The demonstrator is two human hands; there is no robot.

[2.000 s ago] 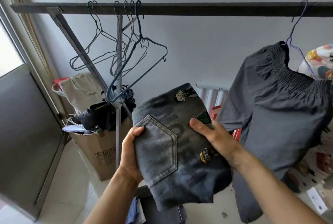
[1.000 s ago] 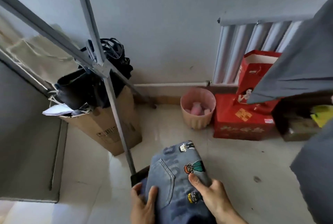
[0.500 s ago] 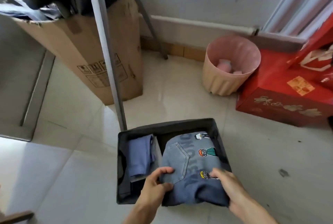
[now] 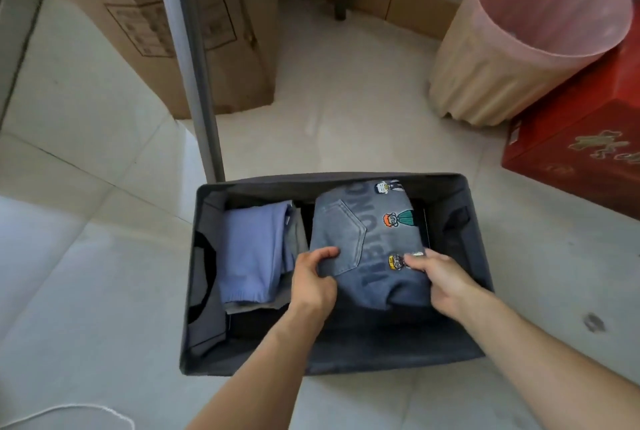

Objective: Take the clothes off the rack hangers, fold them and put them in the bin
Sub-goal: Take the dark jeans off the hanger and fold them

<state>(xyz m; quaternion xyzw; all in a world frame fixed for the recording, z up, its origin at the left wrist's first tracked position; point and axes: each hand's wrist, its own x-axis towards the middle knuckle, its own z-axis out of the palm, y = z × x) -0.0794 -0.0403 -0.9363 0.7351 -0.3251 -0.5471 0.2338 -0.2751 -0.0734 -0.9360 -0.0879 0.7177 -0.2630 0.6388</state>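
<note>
A dark grey fabric bin [image 4: 479, 249] sits on the tiled floor in front of me. Folded blue jeans [image 4: 374, 239] with cartoon patches and a back pocket lie in its right half. My left hand [image 4: 313, 279] grips the jeans' near left edge, thumb on top. My right hand [image 4: 440, 279] grips the near right edge beside a patch. A folded lavender garment [image 4: 254, 253] lies in the bin's left half, next to a dark grey garment [image 4: 202, 291] against the left wall. The rack and its hangers are out of view except one metal leg [image 4: 195, 62].
A tall cardboard box [image 4: 239, 31] stands behind the rack leg at the back left. A pink ribbed waste bin [image 4: 512, 45] and a red gift box [image 4: 581, 149] stand at the back right. A white cord [image 4: 69, 410] lies on the floor at the lower left.
I lowered the folded jeans from chest height down into the bin, and my view dropped from the rack to the floor. Both hands still hold the jeans, now lying lower in the bin.
</note>
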